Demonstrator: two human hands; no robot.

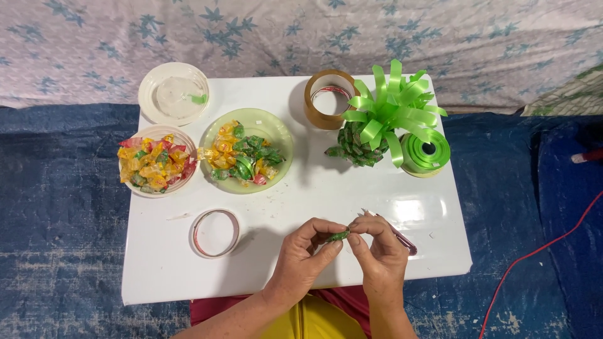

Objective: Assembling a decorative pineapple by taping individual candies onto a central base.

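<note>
Both hands pinch a small green foil-wrapped candy between thumbs & forefingers, left hand and right hand closed on its ends, just above white table's near edge; wrapper shiny, crinkled.

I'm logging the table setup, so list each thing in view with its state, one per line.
Green wrapped candy: pinched between both hands' fingers.
Left hand: closed on the candy.
Right hand: closed on the candy, also holding a pen-like tool.
White bowl: full of wrapped candies.
Green plate: holding wrapped candies.
White lid: lying upturned.
Brown tape roll: standing, unused.
Green ribbon spool: wound.
Candy pineapple: upright, topped by ribbon bow.
</note>
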